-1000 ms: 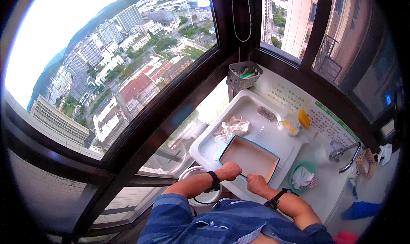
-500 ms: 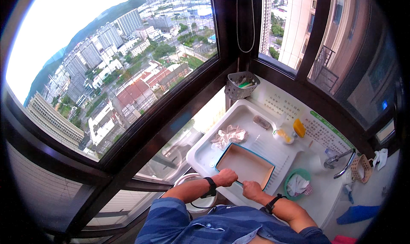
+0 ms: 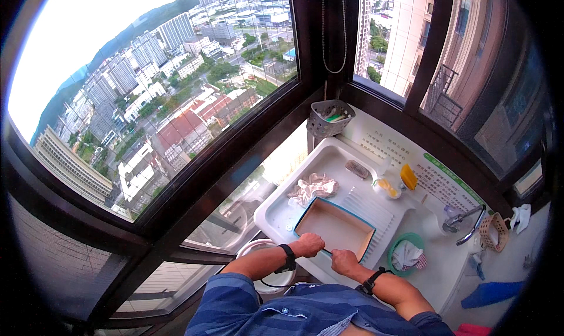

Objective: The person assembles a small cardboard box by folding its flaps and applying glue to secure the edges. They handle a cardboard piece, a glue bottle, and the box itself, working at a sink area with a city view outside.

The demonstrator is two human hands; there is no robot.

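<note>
Box [image 3: 335, 227], shallow, rectangular, cardboard-looking, brown inside, teal-edged, sits in head view over white ribbed laundry sink [image 3: 274, 211]. Bare left hand [image 3: 308, 245] and bare right hand [image 3: 345, 261] closed, fingers curled, at near wall; whether rim is inside grip, cannot tell. Uneven pull could buckle thin wall; forward push could snag crumpled pale cloth [image 3: 313, 188]; rightward swing could bump round green basin [image 3: 392, 266].

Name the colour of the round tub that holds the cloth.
Green; the tub shows best in the head view.
</note>
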